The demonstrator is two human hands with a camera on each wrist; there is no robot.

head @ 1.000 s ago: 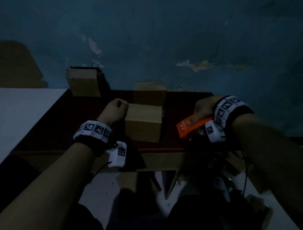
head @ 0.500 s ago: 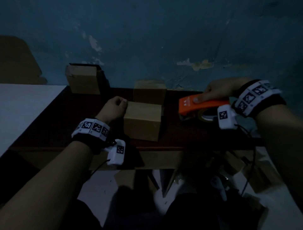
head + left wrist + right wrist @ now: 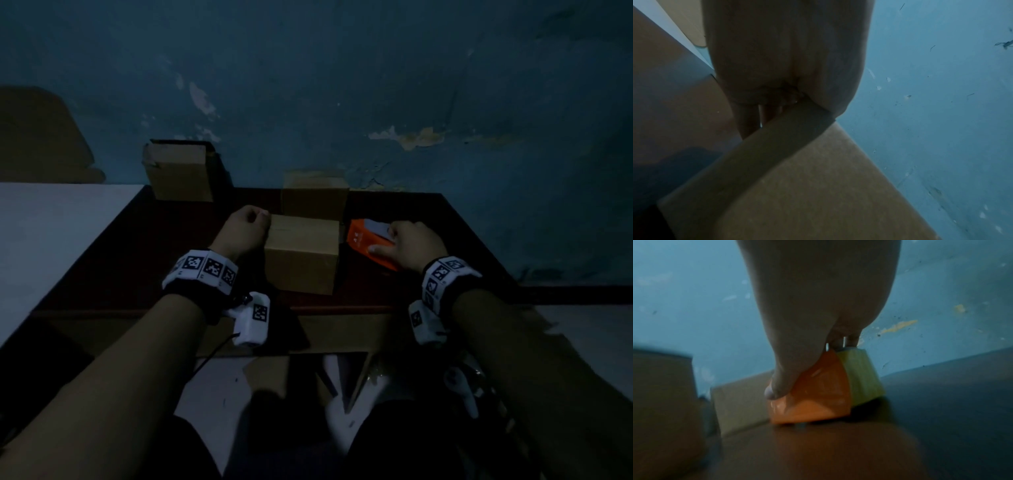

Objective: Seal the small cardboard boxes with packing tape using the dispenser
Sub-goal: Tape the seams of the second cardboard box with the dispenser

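A small closed cardboard box [image 3: 301,255] [image 3: 818,186] stands near the front of the dark red table [image 3: 445,240]. My left hand [image 3: 246,228] [image 3: 777,104] holds its upper left corner, thumb on one side of the edge and fingers on the other. To the right of this box my right hand [image 3: 407,245] [image 3: 807,366] grips the orange tape dispenser [image 3: 364,240] [image 3: 813,395], which is down at the table top. In the right wrist view the dispenser's nose is close to a box [image 3: 740,402]. The tape itself is hidden.
A second box [image 3: 315,195] stands right behind the held one, and a third box [image 3: 178,173] sits at the back left by the blue wall. A white surface [image 3: 51,246] adjoins the table on the left. Cardboard scraps and clutter [image 3: 455,383] lie below the table's front edge.
My right hand first rose with the dispenser, then came down and to the left, to the table beside the box. My left hand stayed on the box's corner.
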